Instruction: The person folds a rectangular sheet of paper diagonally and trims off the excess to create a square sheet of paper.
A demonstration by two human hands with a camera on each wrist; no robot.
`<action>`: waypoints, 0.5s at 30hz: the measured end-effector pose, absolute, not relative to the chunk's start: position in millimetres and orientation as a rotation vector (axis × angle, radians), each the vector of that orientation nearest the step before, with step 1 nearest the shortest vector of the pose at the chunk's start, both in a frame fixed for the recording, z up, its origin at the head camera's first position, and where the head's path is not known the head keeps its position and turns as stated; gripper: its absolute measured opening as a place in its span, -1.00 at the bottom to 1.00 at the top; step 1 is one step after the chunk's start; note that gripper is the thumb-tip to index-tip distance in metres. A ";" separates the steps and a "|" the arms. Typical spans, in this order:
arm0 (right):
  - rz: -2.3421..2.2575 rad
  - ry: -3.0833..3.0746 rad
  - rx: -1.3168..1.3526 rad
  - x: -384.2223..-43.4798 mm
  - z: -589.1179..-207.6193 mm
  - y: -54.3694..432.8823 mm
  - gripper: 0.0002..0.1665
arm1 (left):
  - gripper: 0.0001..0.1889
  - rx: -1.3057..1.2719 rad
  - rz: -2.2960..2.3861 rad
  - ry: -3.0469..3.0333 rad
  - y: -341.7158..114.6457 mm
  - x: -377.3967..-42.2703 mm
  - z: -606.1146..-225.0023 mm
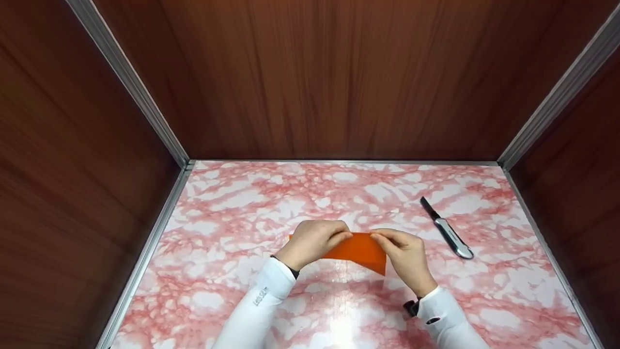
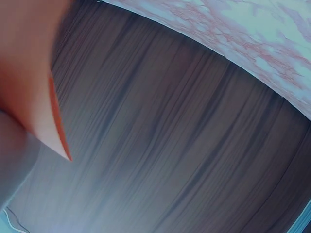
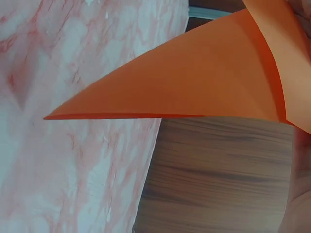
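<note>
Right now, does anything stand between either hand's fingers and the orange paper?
Nothing visible does: the left hand and right hand both pinch the orange paper directly. The utility knife lies apart, off to the right of both hands.

Across the lower part of the head view, a flat tabletop (image 1: 189,276) marbled in red, pink and white, with a bright patch of glare toward the near side. Along the far edge and both sides, metal edging (image 1: 339,161). Directly on the surface, toward the right, a utility knife (image 1: 454,237) lying at a slant, silver-and-black handle toward the near right, dark blade toward the far left, perhaps of the snap-off kind, though too small to be sure.
</note>
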State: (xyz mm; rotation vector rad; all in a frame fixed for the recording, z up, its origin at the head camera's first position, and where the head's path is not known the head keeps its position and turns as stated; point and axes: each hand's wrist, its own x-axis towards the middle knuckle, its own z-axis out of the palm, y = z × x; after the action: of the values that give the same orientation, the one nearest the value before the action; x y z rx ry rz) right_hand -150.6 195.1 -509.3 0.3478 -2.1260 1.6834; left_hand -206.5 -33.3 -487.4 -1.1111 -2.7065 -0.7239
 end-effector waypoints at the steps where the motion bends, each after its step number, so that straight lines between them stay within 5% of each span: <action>1: 1.679 -2.131 0.343 -150.3 -508.8 195.1 -0.88 | -0.77 -1.112 -0.721 -2.702 -33.7 -206.5 -487.2; 15: 1.717 -2.129 0.280 -148.8 -508.6 198.3 -0.88 | -0.76 -1.123 -0.727 -2.739 -40.3 -207.5 -485.3</action>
State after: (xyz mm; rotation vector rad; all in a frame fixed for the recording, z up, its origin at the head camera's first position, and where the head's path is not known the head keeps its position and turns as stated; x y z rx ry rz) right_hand -148.8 198.3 -508.6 0.2803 -2.1294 1.7172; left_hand -207.5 -40.3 -485.3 -1.1228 -2.7390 -0.7267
